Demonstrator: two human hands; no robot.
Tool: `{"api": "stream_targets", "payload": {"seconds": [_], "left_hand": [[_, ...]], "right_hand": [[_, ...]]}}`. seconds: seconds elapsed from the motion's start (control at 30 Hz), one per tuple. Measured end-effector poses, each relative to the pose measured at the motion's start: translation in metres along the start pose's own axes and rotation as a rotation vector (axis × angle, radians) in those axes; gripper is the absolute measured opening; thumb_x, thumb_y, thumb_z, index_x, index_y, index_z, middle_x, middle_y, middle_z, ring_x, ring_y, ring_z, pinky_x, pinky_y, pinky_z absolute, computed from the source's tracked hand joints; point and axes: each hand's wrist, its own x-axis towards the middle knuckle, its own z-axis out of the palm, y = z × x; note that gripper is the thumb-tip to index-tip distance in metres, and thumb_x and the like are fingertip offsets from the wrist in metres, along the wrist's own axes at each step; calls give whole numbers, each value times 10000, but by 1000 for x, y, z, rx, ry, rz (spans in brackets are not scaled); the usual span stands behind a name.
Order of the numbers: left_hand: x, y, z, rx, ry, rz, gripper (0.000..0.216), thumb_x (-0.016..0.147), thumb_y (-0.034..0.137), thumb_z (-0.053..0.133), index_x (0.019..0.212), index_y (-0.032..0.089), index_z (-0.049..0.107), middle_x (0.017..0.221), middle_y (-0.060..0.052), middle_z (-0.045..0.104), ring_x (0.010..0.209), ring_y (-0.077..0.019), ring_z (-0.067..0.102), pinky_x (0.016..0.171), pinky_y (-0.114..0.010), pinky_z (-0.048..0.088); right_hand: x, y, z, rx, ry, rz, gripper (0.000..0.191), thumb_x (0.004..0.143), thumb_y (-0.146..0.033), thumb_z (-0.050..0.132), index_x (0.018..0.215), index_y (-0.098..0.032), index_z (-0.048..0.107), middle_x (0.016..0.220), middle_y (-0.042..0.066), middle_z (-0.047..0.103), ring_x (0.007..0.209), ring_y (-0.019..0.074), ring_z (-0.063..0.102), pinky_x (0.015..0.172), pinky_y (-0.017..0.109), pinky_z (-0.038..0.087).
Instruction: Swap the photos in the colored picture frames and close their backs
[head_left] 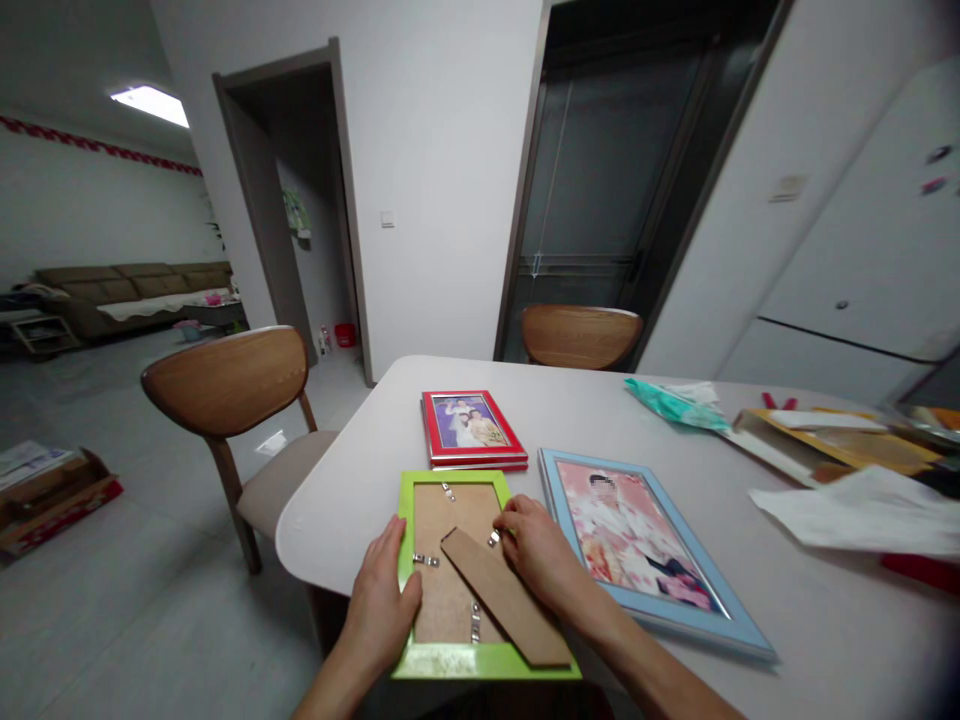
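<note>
A green picture frame (457,660) lies face down at the near edge of the table, its brown backing board (442,605) showing. Slanted across the back is a brown easel leg (501,600). Small metal clips sit along the board's sides. My left hand (382,592) grips the frame's left edge, thumb on the border. With curled fingers, my right hand (536,545) holds the metal clip (493,538) on the right side; its fingertips are partly hidden. A blue picture frame (559,500) with a photo lies face up to the right.
Beyond the green frame, red picture frames (480,461) lie stacked. On the right are teal plastic packaging (667,403), an opened cardboard piece (780,445) and white paper (855,510). Wooden chairs stand at the left (232,385) and far side (581,335).
</note>
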Motion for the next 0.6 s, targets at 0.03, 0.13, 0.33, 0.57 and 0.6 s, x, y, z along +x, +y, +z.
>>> {"api": "stream_targets", "payload": {"seconds": [0.03, 0.13, 0.33, 0.57, 0.6], "left_hand": [[0, 0, 1, -1, 4, -3, 526, 665, 137, 444, 1178, 33, 395, 1209, -168, 457, 1122, -220, 408, 977, -377, 286], [-1, -1, 3, -17, 37, -5, 514, 658, 132, 447, 1165, 55, 413, 1193, -153, 475, 1107, -215, 424, 971, -374, 298], [0, -4, 5, -19, 59, -3, 479, 665, 152, 461, 1138, 77, 440, 1170, -147, 495, 1094, -224, 437, 956, -384, 318], [-1, -8, 9, -25, 79, 37, 471, 659, 119, 446, 1130, 113, 450, 1162, -124, 504, 1086, -221, 439, 953, -399, 320], [-2, -7, 9, -17, 76, 34, 475, 656, 114, 443, 1131, 105, 448, 1164, -131, 501, 1087, -223, 437, 954, -399, 320]], "right_hand": [[-1, -3, -1, 3, 2, -11, 221, 728, -107, 411, 734, -134, 630, 813, 85, 540, 786, 158, 476, 717, 252, 360], [-4, -20, -2, 44, 19, -91, 230, 770, -154, 398, 817, -144, 623, 839, 76, 551, 821, 157, 472, 747, 256, 352], [4, -65, 13, 29, -111, -232, 194, 769, -230, 453, 716, -177, 632, 741, 39, 560, 755, 139, 485, 688, 233, 356], [16, -70, 29, -54, -77, -170, 177, 754, -206, 462, 689, -158, 620, 732, 53, 553, 736, 144, 486, 662, 232, 353], [16, -68, 29, -41, -81, -165, 172, 751, -202, 465, 692, -157, 620, 733, 52, 556, 737, 143, 488, 666, 228, 352]]}}
